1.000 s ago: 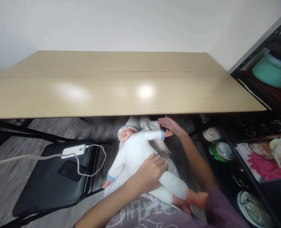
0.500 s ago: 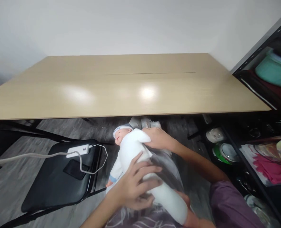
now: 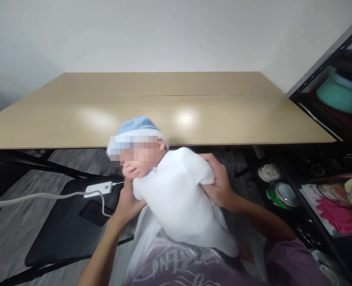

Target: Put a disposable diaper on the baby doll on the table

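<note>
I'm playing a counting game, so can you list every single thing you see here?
Doll: 1, white outfit, between the hands
Cap: 1, blue and white, on the doll's head
Table: 1, light wood, ahead
Wall: white, behind the table
Floor: grey, below
Chair: 1, black, left
Gadget: 1, white, on the chair
Phone: 1, black, on the chair
Cable: at least 1, whitish, left
Shelf unit: 1, black, right
Tub: 1, teal, upper shelf
Cloth-like thing: 1, pink, lower shelf
Other shelf things: several, mixed, too unclear to name
Shirt: 1, purple, bottom
Left hand: 1, bare, holding the doll
Right hand: 1, bare, holding the doll
</note>
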A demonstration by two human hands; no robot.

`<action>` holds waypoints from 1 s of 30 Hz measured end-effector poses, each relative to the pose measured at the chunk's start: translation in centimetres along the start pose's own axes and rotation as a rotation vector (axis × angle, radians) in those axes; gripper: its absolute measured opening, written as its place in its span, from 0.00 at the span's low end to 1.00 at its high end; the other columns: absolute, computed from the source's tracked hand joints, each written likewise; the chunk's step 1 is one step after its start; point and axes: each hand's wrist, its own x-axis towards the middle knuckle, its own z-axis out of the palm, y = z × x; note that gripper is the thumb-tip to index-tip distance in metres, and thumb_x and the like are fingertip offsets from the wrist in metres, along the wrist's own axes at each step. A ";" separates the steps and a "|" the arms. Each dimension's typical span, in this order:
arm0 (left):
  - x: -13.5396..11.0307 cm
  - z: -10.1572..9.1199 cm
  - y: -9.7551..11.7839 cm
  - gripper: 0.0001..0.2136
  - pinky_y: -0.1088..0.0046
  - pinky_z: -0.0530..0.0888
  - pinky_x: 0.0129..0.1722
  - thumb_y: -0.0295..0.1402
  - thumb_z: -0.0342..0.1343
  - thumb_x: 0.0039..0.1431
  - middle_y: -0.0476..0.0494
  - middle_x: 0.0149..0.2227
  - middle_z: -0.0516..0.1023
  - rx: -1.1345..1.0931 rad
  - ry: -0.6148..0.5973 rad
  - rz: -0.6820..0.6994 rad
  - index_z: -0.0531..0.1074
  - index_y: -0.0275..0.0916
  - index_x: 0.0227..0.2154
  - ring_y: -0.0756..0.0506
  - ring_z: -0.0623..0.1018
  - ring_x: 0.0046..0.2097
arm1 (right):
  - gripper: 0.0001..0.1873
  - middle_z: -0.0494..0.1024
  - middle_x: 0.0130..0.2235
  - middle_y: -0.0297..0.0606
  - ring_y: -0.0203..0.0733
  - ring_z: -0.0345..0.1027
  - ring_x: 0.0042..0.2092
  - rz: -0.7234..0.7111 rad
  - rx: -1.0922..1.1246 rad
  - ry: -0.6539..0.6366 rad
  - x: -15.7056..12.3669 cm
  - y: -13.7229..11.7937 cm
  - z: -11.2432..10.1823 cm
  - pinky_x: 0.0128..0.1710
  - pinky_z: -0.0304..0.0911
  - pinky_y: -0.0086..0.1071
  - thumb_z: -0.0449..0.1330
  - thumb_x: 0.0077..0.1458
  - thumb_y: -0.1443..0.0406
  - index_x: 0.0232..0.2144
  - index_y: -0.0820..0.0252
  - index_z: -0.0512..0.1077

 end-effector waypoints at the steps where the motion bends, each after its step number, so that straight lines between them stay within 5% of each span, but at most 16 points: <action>1: 1.5 -0.7 1.2 0.33 0.54 0.83 0.50 0.54 0.61 0.63 0.33 0.55 0.81 -0.030 -0.017 0.001 0.61 0.41 0.62 0.29 0.84 0.56 | 0.19 0.85 0.41 0.32 0.42 0.77 0.36 0.013 -0.046 0.013 0.4 0.1 -0.9 0.36 0.70 0.33 0.64 0.57 0.64 0.52 0.52 0.75; 5: 7.4 -3.4 5.1 0.30 0.65 0.80 0.45 0.52 0.64 0.61 0.40 0.51 0.86 -0.067 -0.070 0.040 0.69 0.40 0.60 0.33 0.87 0.49 | 0.17 0.87 0.41 0.37 0.49 0.80 0.39 0.020 -0.413 -0.029 3.2 0.8 -5.6 0.38 0.71 0.37 0.65 0.61 0.57 0.52 0.52 0.78; 10: 14.2 -4.5 6.4 0.28 0.65 0.77 0.49 0.51 0.66 0.61 0.42 0.52 0.87 -0.094 -0.206 0.065 0.74 0.40 0.59 0.34 0.86 0.51 | 0.17 0.88 0.50 0.46 0.64 0.82 0.51 0.018 -0.848 -0.142 7.3 3.3 -9.9 0.46 0.71 0.46 0.60 0.69 0.53 0.52 0.51 0.82; 19: 23.6 -4.3 3.3 0.36 0.62 0.77 0.52 0.54 0.71 0.57 0.38 0.60 0.85 -0.027 -0.317 0.046 0.74 0.43 0.65 0.33 0.84 0.56 | 0.22 0.87 0.55 0.45 0.64 0.82 0.54 0.147 -0.856 -0.226 11.2 11.8 -10.2 0.47 0.73 0.47 0.58 0.70 0.49 0.57 0.51 0.80; 23: 25.6 -4.4 1.3 0.41 0.61 0.76 0.48 0.62 0.68 0.59 0.37 0.54 0.86 0.147 -0.278 0.025 0.71 0.44 0.68 0.32 0.85 0.50 | 0.27 0.87 0.53 0.48 0.64 0.82 0.50 0.201 -0.850 -0.156 12.3 14.4 -10.1 0.44 0.72 0.46 0.61 0.69 0.42 0.56 0.53 0.79; 30: 29.2 -3.6 -1.7 0.37 0.58 0.73 0.48 0.74 0.53 0.65 0.33 0.45 0.84 0.348 -0.146 0.142 0.76 0.40 0.46 0.31 0.80 0.49 | 0.32 0.87 0.49 0.50 0.62 0.81 0.46 0.205 -0.869 -0.109 16.4 18.9 -10.7 0.40 0.69 0.42 0.61 0.66 0.37 0.53 0.55 0.80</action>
